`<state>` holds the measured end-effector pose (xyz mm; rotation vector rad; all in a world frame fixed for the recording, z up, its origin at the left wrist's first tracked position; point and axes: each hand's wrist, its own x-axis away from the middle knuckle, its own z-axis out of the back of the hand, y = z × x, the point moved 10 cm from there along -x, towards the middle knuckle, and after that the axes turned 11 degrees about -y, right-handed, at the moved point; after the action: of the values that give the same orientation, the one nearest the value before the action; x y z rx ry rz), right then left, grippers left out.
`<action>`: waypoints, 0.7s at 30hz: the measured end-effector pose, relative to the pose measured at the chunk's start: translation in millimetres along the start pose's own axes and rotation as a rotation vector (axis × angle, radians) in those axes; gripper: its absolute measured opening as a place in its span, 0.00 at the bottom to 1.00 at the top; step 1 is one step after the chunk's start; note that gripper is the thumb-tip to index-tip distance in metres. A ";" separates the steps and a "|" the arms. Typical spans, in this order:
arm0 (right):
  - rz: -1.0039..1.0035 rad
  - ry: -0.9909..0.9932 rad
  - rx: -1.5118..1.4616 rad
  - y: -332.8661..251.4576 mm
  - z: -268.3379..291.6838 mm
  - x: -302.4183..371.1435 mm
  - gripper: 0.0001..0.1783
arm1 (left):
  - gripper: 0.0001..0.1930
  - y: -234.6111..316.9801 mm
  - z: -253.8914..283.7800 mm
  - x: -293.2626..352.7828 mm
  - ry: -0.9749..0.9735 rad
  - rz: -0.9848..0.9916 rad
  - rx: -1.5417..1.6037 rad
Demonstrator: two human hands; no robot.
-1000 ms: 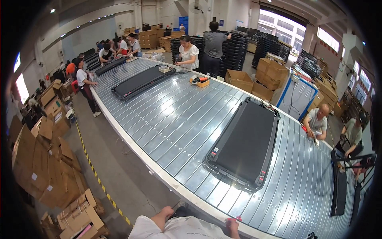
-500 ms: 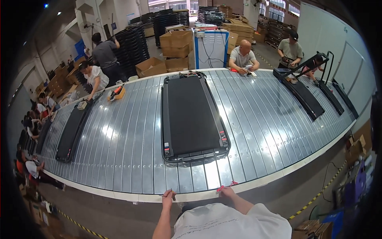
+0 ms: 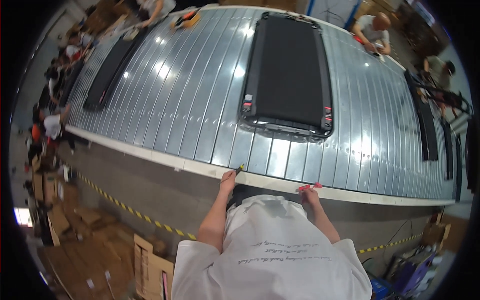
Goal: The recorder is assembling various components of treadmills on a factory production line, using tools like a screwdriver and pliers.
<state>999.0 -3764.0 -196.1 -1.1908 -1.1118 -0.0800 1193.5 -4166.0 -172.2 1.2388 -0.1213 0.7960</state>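
Note:
My left hand (image 3: pixel 227 182) is closed around a screwdriver (image 3: pixel 240 168) with a black and yellow handle pointing away from me. Its thin shaft sticks out on the near side of the fist. At the white edge rail, my right hand (image 3: pixel 311 195) pinches a small red-pink item (image 3: pixel 304 188); its kind is too small to make out. Another pinkish-red bit (image 3: pixel 318 185) shows just beyond those fingers. Past both hands, a black treadmill deck (image 3: pixel 287 70) lies flat on the metal slat conveyor (image 3: pixel 200 120), touched by neither hand.
More dark treadmill decks (image 3: pixel 112 72) lie to the left, others (image 3: pixel 424 125) to the right. A yellow-orange tool box (image 3: pixel 188 20) sits at the far edge. Co-workers stand along the conveyor, one in white (image 3: pixel 372 32) across from me. Flattened cartons (image 3: pixel 95 250) cover the floor behind left.
The head view has swung down and leftward, so the treadmill deck appears farther right and higher. The screwdriver's yellow-ended handle now shows beyond my left fist. Both hands keep their grip.

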 end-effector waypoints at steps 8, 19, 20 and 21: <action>-0.098 -0.051 -0.126 60.6 -38.3 -6.0 0.12 | 0.17 -78.7 36.7 31.1 0.155 0.081 0.231; -0.085 -0.153 0.059 -0.6 -121.5 -14.0 0.12 | 0.18 -76.9 62.0 65.4 0.221 -0.070 0.054; -0.094 -0.159 0.023 7.9 -119.9 -12.1 0.12 | 0.18 -72.9 57.7 66.4 0.213 -0.087 0.004; -0.078 -0.170 0.016 9.8 -120.7 -11.9 0.12 | 0.18 -65.0 55.3 64.3 0.175 -0.127 -0.009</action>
<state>1076.2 -3857.8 -204.4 -1.1562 -1.3059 -0.0295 1297.5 -4190.4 -172.5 1.1511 0.0950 0.7883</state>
